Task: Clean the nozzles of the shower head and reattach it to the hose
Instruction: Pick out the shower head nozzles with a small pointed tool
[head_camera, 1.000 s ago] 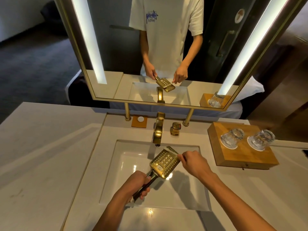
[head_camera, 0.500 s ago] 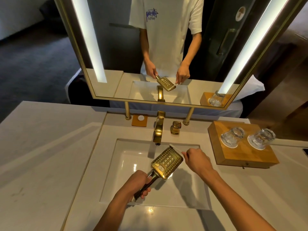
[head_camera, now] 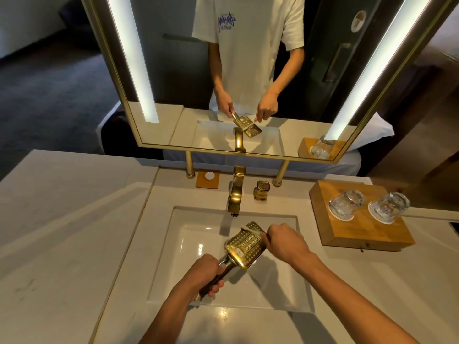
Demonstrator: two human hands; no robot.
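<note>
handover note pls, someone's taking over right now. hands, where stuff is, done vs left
Left hand grips the handle of the gold shower head, held face up over the sink.
Right hand pinches a small white brush, its bristles on the head's far edge.
Done: head is off the hose; nozzle scrubbing is underway.
Left: finish the nozzles, then reattach to the hose, which is not in view.

Right hand (head_camera: 283, 243) drew brush (head_camera: 250, 229) back across shower head (head_camera: 246, 245).
</note>
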